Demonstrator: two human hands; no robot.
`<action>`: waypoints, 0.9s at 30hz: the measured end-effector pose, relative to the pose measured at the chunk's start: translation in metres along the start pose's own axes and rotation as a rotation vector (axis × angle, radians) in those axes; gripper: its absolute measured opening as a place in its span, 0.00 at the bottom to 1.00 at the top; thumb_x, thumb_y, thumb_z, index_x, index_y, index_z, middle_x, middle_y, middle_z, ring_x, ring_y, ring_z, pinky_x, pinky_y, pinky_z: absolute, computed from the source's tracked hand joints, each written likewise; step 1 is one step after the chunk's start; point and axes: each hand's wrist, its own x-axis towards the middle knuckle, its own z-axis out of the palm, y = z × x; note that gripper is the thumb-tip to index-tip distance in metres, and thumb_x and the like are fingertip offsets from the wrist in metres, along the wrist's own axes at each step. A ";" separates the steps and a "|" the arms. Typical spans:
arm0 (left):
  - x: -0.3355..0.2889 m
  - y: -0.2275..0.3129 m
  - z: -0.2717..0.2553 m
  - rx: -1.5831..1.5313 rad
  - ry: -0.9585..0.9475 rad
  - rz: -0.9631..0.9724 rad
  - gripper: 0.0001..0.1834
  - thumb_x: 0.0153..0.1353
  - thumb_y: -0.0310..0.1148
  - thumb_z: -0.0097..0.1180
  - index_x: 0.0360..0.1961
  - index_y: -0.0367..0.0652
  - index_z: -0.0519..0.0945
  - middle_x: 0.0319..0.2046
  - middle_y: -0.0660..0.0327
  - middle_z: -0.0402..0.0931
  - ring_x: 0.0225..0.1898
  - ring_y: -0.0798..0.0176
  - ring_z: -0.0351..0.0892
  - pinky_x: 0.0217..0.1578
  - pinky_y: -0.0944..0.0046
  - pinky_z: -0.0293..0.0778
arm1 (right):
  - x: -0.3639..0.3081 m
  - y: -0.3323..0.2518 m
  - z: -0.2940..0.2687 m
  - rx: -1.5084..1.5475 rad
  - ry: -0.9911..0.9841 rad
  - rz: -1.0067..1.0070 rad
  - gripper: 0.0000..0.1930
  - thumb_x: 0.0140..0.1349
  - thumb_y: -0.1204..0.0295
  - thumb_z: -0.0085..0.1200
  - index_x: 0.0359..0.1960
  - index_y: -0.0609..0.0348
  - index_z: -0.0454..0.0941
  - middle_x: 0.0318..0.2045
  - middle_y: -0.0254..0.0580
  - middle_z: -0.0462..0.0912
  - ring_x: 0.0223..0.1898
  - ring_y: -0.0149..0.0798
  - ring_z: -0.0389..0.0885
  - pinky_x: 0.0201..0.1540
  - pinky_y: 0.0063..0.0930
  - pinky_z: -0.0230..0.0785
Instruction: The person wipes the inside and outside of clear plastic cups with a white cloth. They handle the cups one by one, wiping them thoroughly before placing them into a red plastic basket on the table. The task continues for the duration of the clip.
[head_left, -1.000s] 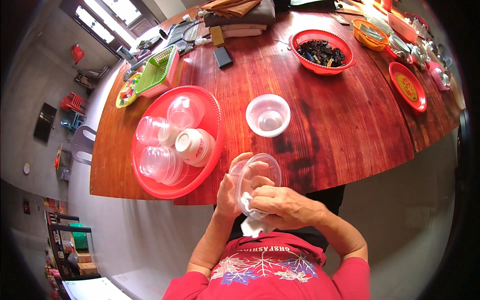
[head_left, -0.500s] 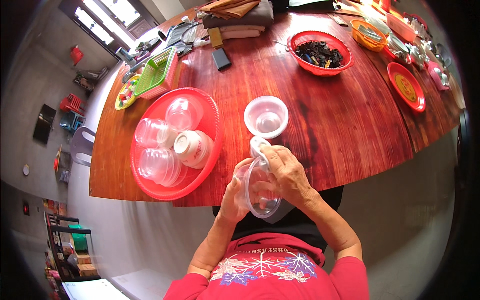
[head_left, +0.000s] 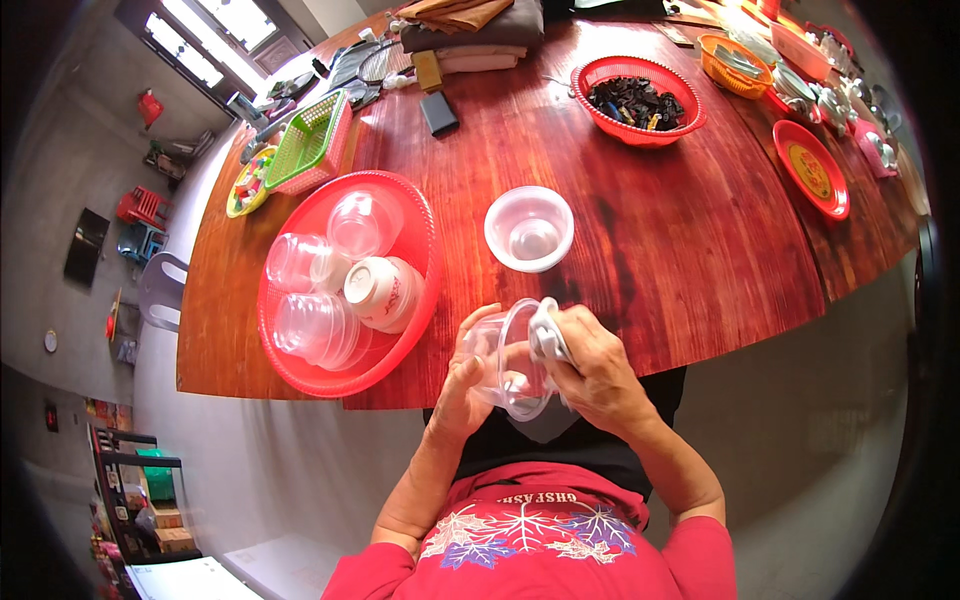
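Note:
My left hand [head_left: 466,385] is closed around a clear plastic bowl [head_left: 522,392], which is tilted with its mouth toward the right. A white cloth [head_left: 550,338] is bunched in my right hand [head_left: 598,365], pressed against the bowl's rim. Both hands are just off the table's near edge, above my lap. Beyond them on the table stands another translucent bowl [head_left: 529,229], upright. To the left, a round red tray [head_left: 428,262] holds several upturned clear bowls [head_left: 318,330] and white printed bowls [head_left: 386,292].
Behind the tray are a green and pink basket [head_left: 312,143] and a yellow dish [head_left: 250,182]. A red basket of dark pieces [head_left: 640,104] stands at the far right, with a red plate [head_left: 812,170] and orange basket [head_left: 737,68] farther right. Folded cloths [head_left: 470,40] lie at the back.
My right hand has moved the cloth from the bowl's upper far rim to the right side of its mouth. The bowl has turned so its mouth faces more to the right.

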 end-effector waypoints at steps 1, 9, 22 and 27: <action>0.000 -0.001 -0.001 -0.032 -0.035 -0.044 0.46 0.56 0.50 0.63 0.69 0.48 0.53 0.65 0.54 0.59 0.64 0.46 0.62 0.55 0.48 0.73 | 0.003 0.006 0.009 -0.020 -0.002 -0.085 0.22 0.54 0.79 0.57 0.52 0.67 0.70 0.43 0.57 0.73 0.43 0.57 0.76 0.45 0.42 0.73; -0.006 0.001 0.005 -0.071 0.024 0.016 0.48 0.53 0.34 0.66 0.70 0.47 0.50 0.63 0.51 0.62 0.65 0.54 0.63 0.65 0.54 0.60 | 0.000 0.025 0.023 -0.112 -0.455 -0.153 0.23 0.54 0.74 0.56 0.52 0.68 0.69 0.47 0.58 0.71 0.49 0.58 0.71 0.53 0.45 0.67; -0.009 -0.001 -0.002 0.256 0.043 -0.037 0.52 0.45 0.24 0.72 0.69 0.50 0.55 0.60 0.54 0.66 0.62 0.55 0.66 0.58 0.55 0.71 | -0.002 -0.003 -0.009 0.764 -0.008 0.162 0.15 0.60 0.77 0.56 0.49 0.65 0.75 0.50 0.41 0.73 0.50 0.34 0.75 0.51 0.29 0.68; -0.007 -0.008 0.004 0.363 0.033 0.155 0.55 0.43 0.25 0.75 0.69 0.48 0.52 0.60 0.55 0.64 0.62 0.59 0.66 0.60 0.58 0.69 | 0.002 -0.011 0.005 -0.164 -0.011 -0.396 0.20 0.48 0.75 0.59 0.46 0.62 0.75 0.50 0.46 0.74 0.53 0.49 0.70 0.54 0.42 0.60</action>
